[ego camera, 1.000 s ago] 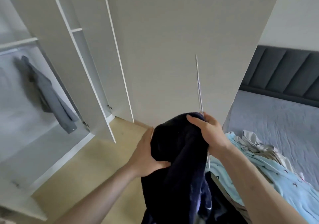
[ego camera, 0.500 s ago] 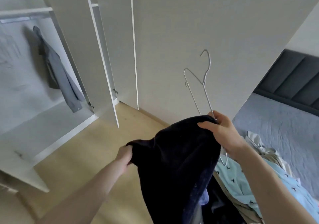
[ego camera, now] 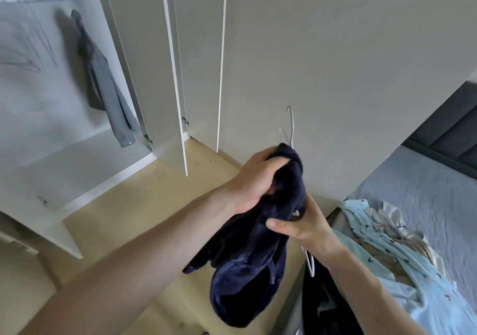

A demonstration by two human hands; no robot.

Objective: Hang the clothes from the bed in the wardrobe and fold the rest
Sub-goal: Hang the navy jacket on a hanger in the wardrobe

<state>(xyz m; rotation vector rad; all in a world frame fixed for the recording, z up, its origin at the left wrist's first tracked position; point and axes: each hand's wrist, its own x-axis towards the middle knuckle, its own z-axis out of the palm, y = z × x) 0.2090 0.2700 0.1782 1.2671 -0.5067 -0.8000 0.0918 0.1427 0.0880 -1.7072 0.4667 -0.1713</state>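
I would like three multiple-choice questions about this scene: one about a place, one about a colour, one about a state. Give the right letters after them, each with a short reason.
1. Where does the grey shirt hang?
A. In the open wardrobe
B. On the bed
C. On the floor

2. What colour is the garment in both hands?
A. Light blue
B. Dark navy
C. White

3. What is the state of the left hand?
A. Flat and open on a door
B. Gripping the top of the garment
C. Hanging idle

Answers:
1. A, the shirt hangs inside the open compartment at far left.
2. B, the held cloth is dark navy; the light blue garment lies on the bed.
3. B, its fingers curl round the cloth just under the hanger hook, while the right hand grips lower down.
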